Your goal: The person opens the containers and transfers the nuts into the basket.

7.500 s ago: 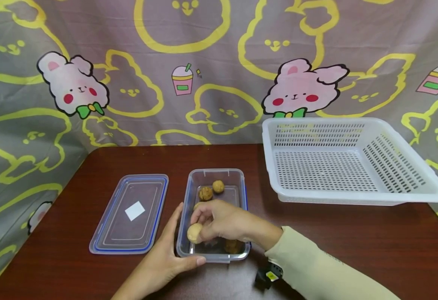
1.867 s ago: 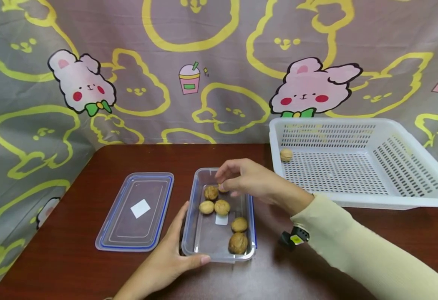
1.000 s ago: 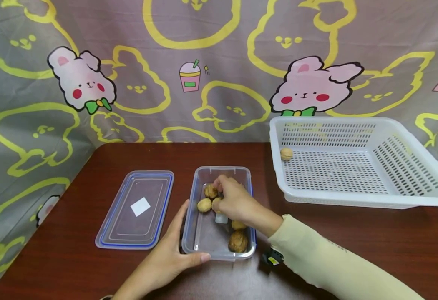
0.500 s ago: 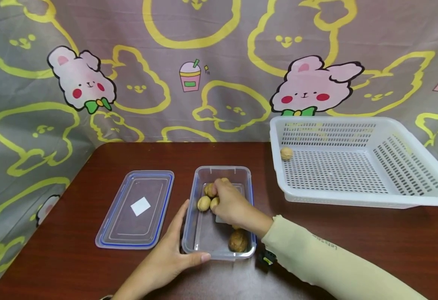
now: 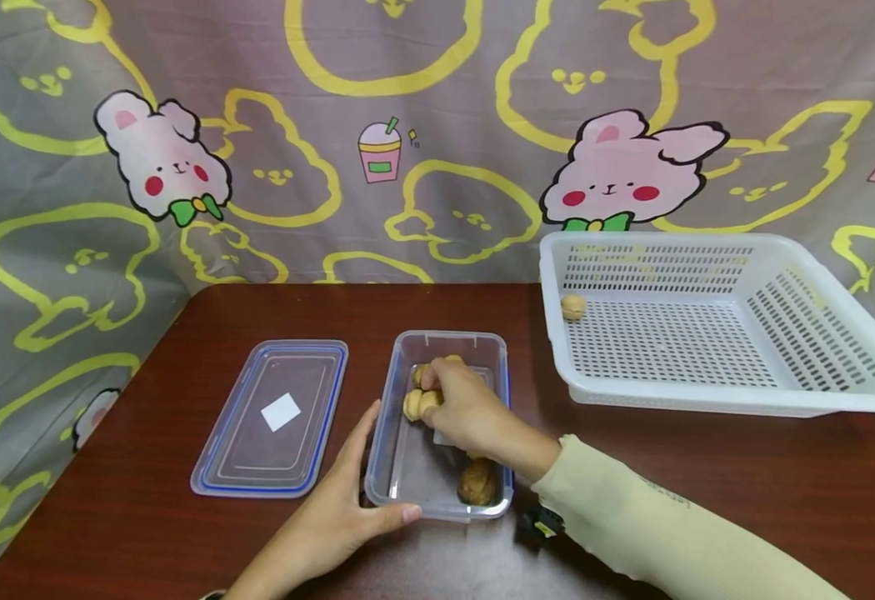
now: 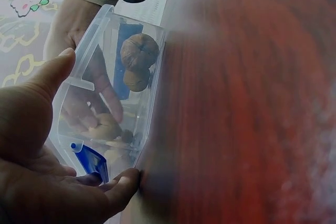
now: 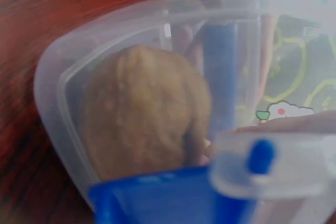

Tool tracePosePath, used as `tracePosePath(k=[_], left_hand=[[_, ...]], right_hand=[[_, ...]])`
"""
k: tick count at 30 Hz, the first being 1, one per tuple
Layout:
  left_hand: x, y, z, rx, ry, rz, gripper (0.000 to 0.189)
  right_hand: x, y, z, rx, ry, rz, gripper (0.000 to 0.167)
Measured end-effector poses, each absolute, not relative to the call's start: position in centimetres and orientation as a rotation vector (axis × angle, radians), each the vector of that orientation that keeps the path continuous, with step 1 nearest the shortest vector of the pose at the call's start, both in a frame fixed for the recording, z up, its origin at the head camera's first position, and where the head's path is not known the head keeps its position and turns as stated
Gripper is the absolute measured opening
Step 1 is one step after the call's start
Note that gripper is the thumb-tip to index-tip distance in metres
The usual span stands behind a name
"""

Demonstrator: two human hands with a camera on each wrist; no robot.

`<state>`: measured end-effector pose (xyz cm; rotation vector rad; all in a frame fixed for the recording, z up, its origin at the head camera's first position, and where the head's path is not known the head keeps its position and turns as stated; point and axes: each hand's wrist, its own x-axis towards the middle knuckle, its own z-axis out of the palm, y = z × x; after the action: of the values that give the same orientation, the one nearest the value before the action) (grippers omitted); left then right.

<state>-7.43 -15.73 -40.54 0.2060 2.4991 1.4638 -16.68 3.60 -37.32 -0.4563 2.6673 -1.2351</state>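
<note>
A clear plastic food container (image 5: 418,471) with blue side latches stands on the table, holding several walnuts. My left hand (image 5: 336,508) grips its near left corner, thumb along the front rim and fingers against the side. Inside, my right hand (image 5: 475,408) reaches down among the walnuts at the far end, thumb and index finger around a pale walnut (image 5: 429,402). Another pale walnut (image 5: 412,406) lies against it. A dark walnut (image 5: 477,482) sits in the near right corner and looms large in the right wrist view. The hand partly hides the walnuts behind and below it.
Left of the container lies its clear lid (image 5: 257,454) with a white square label. A white perforated basket (image 5: 707,398) stands at the back right, a single walnut (image 5: 573,307) in its far left corner. A patterned curtain (image 5: 452,92) hangs behind the table (image 5: 257,312).
Since the oldest frame, a pale walnut has gone from my right hand into the basket. The right hand has returned into the container and moved among the walnuts. My left hand keeps its grip.
</note>
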Motion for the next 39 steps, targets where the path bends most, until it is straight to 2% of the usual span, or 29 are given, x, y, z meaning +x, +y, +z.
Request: tracePosePath(k=[11,23,28,32,36,39], left_hand=[[-7.6,-15.7,-40.6,0.215,2.493,1.459,0.124],[-7.5,-15.7,-40.5,0.192,2.503,1.441,0.123],[-7.5,-15.7,-40.4,0.166,2.509,1.435,0.123],[-7.5,-15.7,-40.5,0.158,2.494,1.455,0.123],[-7.4,-15.7,-40.5,0.16,2.488,1.464,0.123],[-7.4,-15.7,-40.6,0.169,2.49,1.47,0.123]], right_hand=[[-16.4,5.3,-34.4,-0.447,2.62,-1.271,0.024],[-17.9,10.5,-30.2,-0.519,2.264,-1.624,0.032],[-19.8,13.6,-28.4,-0.525,2.15,-1.708,0.034],[-21.6,16.6,-27.6,-0.502,2.045,-1.81,0.027],[-23.5,19.9,-27.6,-0.451,1.91,-1.979,0.022],[-25.1,22.3,-28.0,-0.459,1.796,-2.101,0.025]])
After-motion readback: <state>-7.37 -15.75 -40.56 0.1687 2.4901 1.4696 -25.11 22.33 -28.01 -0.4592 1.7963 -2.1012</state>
